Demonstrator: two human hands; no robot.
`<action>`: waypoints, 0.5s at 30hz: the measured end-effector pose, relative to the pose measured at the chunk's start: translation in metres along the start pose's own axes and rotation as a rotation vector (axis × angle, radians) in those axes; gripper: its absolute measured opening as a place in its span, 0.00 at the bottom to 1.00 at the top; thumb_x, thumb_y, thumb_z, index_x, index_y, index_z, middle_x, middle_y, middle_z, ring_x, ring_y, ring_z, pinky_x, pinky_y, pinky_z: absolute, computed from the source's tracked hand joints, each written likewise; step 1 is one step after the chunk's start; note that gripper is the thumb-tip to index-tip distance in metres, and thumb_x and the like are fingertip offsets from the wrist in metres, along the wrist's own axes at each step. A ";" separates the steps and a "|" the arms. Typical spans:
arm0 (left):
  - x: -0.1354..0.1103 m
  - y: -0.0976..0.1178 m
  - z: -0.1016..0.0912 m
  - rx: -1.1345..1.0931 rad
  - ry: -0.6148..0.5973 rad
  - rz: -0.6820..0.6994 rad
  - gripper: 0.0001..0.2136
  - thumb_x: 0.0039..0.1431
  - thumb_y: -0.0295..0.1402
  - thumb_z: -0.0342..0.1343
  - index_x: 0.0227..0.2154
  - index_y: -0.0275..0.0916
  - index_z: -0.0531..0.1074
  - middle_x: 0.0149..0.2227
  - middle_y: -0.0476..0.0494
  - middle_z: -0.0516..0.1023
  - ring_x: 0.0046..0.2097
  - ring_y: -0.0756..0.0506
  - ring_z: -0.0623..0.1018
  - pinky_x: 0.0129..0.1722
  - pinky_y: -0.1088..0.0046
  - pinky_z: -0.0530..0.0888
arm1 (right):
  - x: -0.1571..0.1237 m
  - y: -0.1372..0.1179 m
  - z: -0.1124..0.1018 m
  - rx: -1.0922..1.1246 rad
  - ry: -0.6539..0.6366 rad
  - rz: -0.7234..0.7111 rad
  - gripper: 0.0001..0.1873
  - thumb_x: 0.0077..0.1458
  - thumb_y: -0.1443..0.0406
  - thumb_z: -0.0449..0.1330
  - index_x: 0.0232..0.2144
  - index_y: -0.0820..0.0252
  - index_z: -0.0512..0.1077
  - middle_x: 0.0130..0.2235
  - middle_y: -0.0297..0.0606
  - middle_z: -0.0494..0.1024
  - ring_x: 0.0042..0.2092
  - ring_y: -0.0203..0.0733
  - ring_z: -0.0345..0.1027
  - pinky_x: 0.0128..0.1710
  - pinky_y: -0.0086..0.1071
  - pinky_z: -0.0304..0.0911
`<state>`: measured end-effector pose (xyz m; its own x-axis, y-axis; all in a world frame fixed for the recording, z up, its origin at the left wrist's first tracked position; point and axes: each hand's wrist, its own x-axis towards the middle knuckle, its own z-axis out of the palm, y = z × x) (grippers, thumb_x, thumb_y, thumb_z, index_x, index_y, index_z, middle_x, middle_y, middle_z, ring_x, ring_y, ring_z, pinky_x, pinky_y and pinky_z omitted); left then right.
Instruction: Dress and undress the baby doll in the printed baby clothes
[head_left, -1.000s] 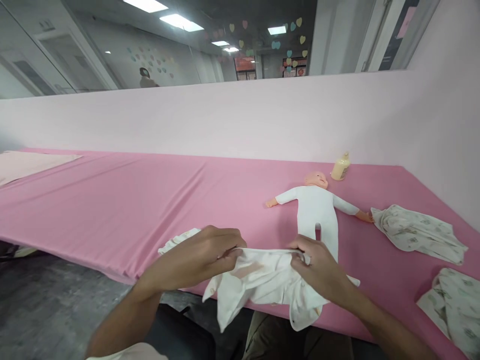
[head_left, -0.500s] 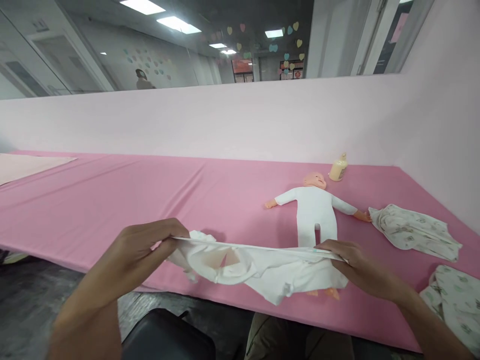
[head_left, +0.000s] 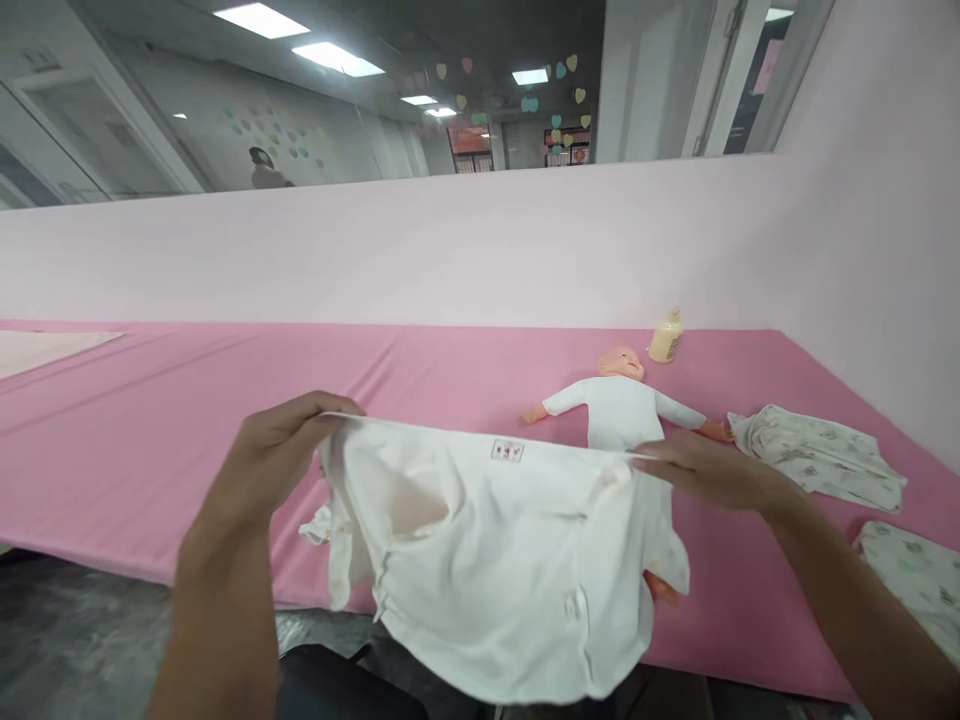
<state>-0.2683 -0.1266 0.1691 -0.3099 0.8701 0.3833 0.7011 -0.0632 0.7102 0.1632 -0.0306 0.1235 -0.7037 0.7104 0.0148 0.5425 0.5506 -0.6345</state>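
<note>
Now we pinch white garment [head_left: 487, 570], left hand [head_left: 281, 450] and right hand [head_left: 701, 470] apart; bunched earlier, hangs open, doll [head_left: 621, 405] at far right; unfolding looks mostly done.

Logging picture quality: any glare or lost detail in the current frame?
Head view: ceiling lights glare white in the glass panel; head view: the white garment between left hand and right hand shows folds, its printed mark too small to read; head view: lettering on the bottle also illegible.

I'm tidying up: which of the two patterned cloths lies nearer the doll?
The farther-back cloth, beside the doll; the other cloth is cut off by the picture's edge.
</note>
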 end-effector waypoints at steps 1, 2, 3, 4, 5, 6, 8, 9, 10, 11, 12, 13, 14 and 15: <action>0.011 -0.004 0.007 -0.029 -0.063 -0.048 0.06 0.53 0.32 0.52 0.29 0.38 0.74 0.29 0.51 0.76 0.30 0.52 0.72 0.27 0.80 0.68 | 0.015 0.005 -0.001 -0.038 -0.013 0.022 0.25 0.64 0.50 0.47 0.21 0.58 0.62 0.23 0.31 0.64 0.26 0.34 0.55 0.26 0.30 0.51; 0.024 -0.009 0.016 -0.020 -0.124 -0.078 0.07 0.54 0.34 0.52 0.30 0.38 0.74 0.29 0.52 0.75 0.30 0.52 0.71 0.27 0.80 0.67 | 0.031 0.011 -0.002 -0.040 -0.001 0.043 0.26 0.64 0.50 0.47 0.20 0.59 0.59 0.23 0.30 0.62 0.25 0.34 0.54 0.26 0.30 0.50; 0.037 -0.016 0.026 0.006 -0.215 -0.103 0.08 0.55 0.35 0.52 0.32 0.38 0.74 0.30 0.52 0.74 0.30 0.52 0.70 0.27 0.80 0.67 | 0.048 0.019 -0.001 -0.024 0.015 0.064 0.26 0.62 0.48 0.47 0.20 0.59 0.56 0.23 0.30 0.61 0.25 0.33 0.54 0.26 0.29 0.49; 0.052 -0.025 0.037 0.019 -0.238 -0.126 0.09 0.55 0.36 0.51 0.33 0.38 0.74 0.30 0.51 0.74 0.31 0.52 0.71 0.27 0.80 0.67 | 0.066 0.027 0.000 -0.001 0.019 0.100 0.26 0.62 0.48 0.48 0.20 0.59 0.55 0.23 0.29 0.60 0.25 0.33 0.55 0.26 0.29 0.49; 0.067 -0.037 0.050 0.044 -0.229 -0.154 0.09 0.54 0.35 0.50 0.32 0.37 0.73 0.28 0.50 0.73 0.30 0.52 0.70 0.27 0.80 0.66 | 0.083 0.035 0.003 -0.011 0.029 0.139 0.26 0.61 0.48 0.48 0.20 0.58 0.54 0.22 0.29 0.60 0.24 0.33 0.56 0.26 0.29 0.49; 0.082 -0.049 0.063 0.076 -0.266 -0.174 0.10 0.54 0.34 0.49 0.32 0.36 0.73 0.28 0.49 0.74 0.30 0.51 0.71 0.27 0.79 0.67 | 0.101 0.043 0.007 -0.079 0.080 0.172 0.25 0.62 0.49 0.48 0.20 0.59 0.54 0.22 0.30 0.60 0.25 0.33 0.57 0.26 0.28 0.49; 0.110 -0.077 0.091 0.215 -0.299 -0.214 0.11 0.55 0.32 0.47 0.35 0.36 0.73 0.33 0.46 0.76 0.32 0.49 0.73 0.30 0.78 0.69 | 0.131 0.058 0.017 -0.327 0.172 0.248 0.22 0.63 0.54 0.48 0.20 0.60 0.58 0.24 0.33 0.65 0.28 0.34 0.60 0.28 0.29 0.49; 0.121 -0.089 0.105 0.320 -0.308 -0.220 0.12 0.54 0.30 0.46 0.35 0.35 0.73 0.36 0.44 0.77 0.35 0.48 0.75 0.33 0.77 0.70 | 0.144 0.064 0.024 -0.430 0.189 0.305 0.20 0.63 0.56 0.49 0.22 0.61 0.62 0.26 0.35 0.69 0.30 0.36 0.63 0.28 0.30 0.49; 0.129 -0.100 0.119 0.363 -0.307 -0.229 0.12 0.53 0.28 0.47 0.36 0.35 0.73 0.39 0.42 0.78 0.38 0.47 0.76 0.36 0.76 0.71 | 0.153 0.069 0.031 -0.475 0.196 0.340 0.17 0.62 0.59 0.50 0.24 0.62 0.65 0.29 0.39 0.72 0.32 0.38 0.65 0.29 0.31 0.50; 0.134 -0.109 0.131 0.399 -0.300 -0.244 0.12 0.52 0.27 0.48 0.37 0.33 0.73 0.41 0.39 0.78 0.40 0.44 0.76 0.38 0.73 0.71 | 0.160 0.073 0.037 -0.511 0.202 0.368 0.14 0.61 0.62 0.51 0.27 0.63 0.68 0.32 0.43 0.74 0.34 0.41 0.67 0.31 0.32 0.51; 0.137 -0.116 0.143 0.437 -0.290 -0.259 0.12 0.51 0.26 0.48 0.38 0.32 0.73 0.42 0.36 0.77 0.43 0.42 0.76 0.41 0.70 0.71 | 0.164 0.077 0.044 -0.532 0.207 0.386 0.11 0.60 0.64 0.51 0.30 0.65 0.70 0.35 0.47 0.75 0.36 0.44 0.68 0.32 0.33 0.52; 0.137 -0.119 0.155 0.463 -0.277 -0.269 0.13 0.51 0.25 0.49 0.40 0.31 0.72 0.44 0.33 0.76 0.45 0.39 0.76 0.43 0.67 0.71 | 0.166 0.079 0.050 -0.543 0.211 0.395 0.10 0.60 0.67 0.51 0.32 0.66 0.71 0.37 0.50 0.76 0.38 0.46 0.69 0.33 0.34 0.53; 0.134 -0.120 0.165 0.486 -0.265 -0.269 0.15 0.51 0.24 0.49 0.42 0.30 0.72 0.46 0.29 0.75 0.48 0.37 0.75 0.46 0.63 0.70 | 0.166 0.081 0.055 -0.556 0.216 0.398 0.10 0.60 0.68 0.51 0.34 0.68 0.71 0.38 0.53 0.76 0.39 0.47 0.70 0.35 0.35 0.53; 0.130 -0.118 0.176 0.502 -0.253 -0.255 0.16 0.52 0.24 0.49 0.44 0.30 0.71 0.48 0.27 0.74 0.50 0.35 0.74 0.48 0.59 0.69 | 0.164 0.083 0.059 -0.566 0.222 0.400 0.11 0.60 0.69 0.50 0.36 0.69 0.72 0.39 0.55 0.76 0.40 0.48 0.70 0.36 0.35 0.54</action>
<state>-0.2788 0.0798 0.0311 -0.3884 0.9205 0.0422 0.8611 0.3463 0.3724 0.0657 0.1057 0.0279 -0.3252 0.9438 0.0597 0.9351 0.3303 -0.1281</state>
